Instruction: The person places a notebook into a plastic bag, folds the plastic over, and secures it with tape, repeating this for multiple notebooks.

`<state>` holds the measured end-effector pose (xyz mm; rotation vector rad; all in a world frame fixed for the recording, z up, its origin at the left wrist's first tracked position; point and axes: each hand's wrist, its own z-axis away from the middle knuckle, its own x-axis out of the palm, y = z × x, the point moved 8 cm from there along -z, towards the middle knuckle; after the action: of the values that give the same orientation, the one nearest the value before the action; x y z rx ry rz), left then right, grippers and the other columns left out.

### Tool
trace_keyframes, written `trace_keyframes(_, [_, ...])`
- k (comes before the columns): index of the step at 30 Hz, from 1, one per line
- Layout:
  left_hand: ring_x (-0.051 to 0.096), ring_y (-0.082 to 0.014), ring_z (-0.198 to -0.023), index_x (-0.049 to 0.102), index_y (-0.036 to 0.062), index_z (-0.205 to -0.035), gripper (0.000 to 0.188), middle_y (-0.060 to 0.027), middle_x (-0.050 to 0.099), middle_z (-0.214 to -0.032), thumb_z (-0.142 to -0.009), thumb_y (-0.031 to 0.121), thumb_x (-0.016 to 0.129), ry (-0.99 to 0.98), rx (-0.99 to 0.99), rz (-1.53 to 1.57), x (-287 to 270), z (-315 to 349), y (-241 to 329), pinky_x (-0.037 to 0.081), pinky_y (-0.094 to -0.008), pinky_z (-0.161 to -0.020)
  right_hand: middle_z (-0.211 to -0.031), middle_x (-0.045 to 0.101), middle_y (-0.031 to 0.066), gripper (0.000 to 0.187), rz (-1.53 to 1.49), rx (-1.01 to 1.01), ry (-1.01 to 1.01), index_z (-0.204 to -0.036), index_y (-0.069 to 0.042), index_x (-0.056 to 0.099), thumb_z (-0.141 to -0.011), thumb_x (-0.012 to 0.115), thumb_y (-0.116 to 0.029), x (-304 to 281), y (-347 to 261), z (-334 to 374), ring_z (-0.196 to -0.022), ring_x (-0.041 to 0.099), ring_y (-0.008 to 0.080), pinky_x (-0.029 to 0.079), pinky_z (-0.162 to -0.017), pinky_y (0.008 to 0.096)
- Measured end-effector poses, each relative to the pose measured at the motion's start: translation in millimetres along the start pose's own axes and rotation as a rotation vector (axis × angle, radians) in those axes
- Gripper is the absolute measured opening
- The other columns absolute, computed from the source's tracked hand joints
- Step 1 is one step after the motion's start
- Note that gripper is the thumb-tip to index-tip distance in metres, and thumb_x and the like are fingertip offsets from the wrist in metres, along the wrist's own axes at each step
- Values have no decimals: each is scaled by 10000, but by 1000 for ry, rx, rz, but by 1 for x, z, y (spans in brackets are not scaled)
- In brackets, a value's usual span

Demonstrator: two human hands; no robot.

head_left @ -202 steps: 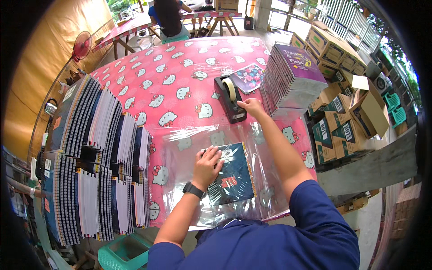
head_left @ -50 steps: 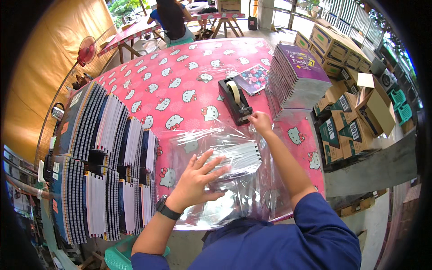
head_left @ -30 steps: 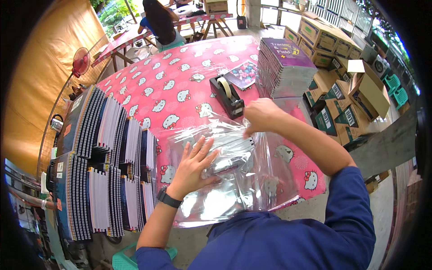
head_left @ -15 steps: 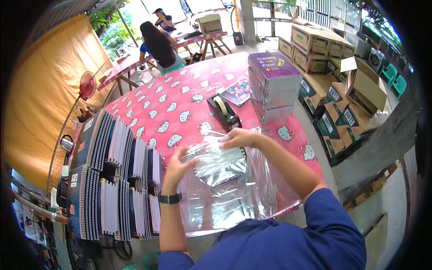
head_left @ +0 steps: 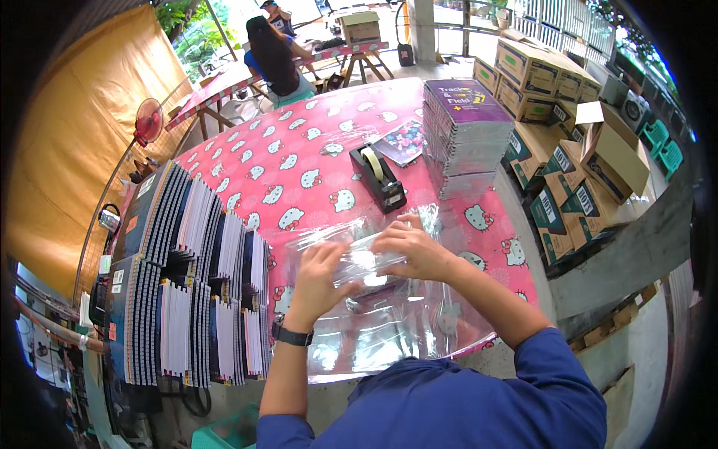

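My left hand (head_left: 320,280) curls its fingers over the left side of a crinkled clear plastic sleeve (head_left: 374,278), thumb pointing inward. From the right, my right hand (head_left: 415,252) bends its fingers on the sleeve's upper part. Glare hides most of what lies between my hands; a dark edge shows under the plastic. More clear plastic sheets (head_left: 374,344) lie flat nearer to me. Beyond my hands stands a black tape dispenser (head_left: 379,179) with a roll of pale tape.
A tall stack of spiral-bound books (head_left: 464,138) stands at the right, beside a floral booklet (head_left: 404,142). Rows of spiral-bound books (head_left: 187,284) fill the left side. Cardboard boxes (head_left: 538,78) are piled right of the pink table (head_left: 299,179). Two people sit at a farther table.
The spiral-edged book visible between my hands is now mostly hidden by plastic and glare. My left hand has moved inward over the sleeve; my right hand has shifted slightly right and nearer.
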<state>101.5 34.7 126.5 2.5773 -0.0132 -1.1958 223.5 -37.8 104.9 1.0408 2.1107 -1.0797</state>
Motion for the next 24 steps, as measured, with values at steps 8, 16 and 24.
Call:
trace_keyframes(8, [537, -220, -670, 662, 66, -835, 164, -68, 557, -684, -675, 35, 675, -12, -109, 118, 12, 18, -9, 437, -319, -600, -791, 555, 55, 143, 140, -129, 0, -803, -52, 612, -668, 657, -69, 18, -6, -5, -777, 540, 228, 460, -680, 351])
trace_keyframes(16, [583, -219, -693, 651, 45, -829, 256, -82, 590, -684, -663, 218, 740, -106, -277, 106, 24, -8, -49, 447, -359, -670, -740, 571, 111, 178, 34, 184, -264, -744, -34, 590, -715, 659, -196, 29, 24, -36, -792, 558, 304, 452, -719, 388])
trace_keyframes(24, [567, -105, -626, 684, 12, -794, 160, -62, 639, -735, -726, 155, 702, -163, -551, 449, 55, -24, -98, 438, -257, -573, -703, 623, 152, 274, -193, 510, -154, -717, 7, 662, -670, 745, -250, 36, 98, -57, -640, 612, 233, 456, -584, 339])
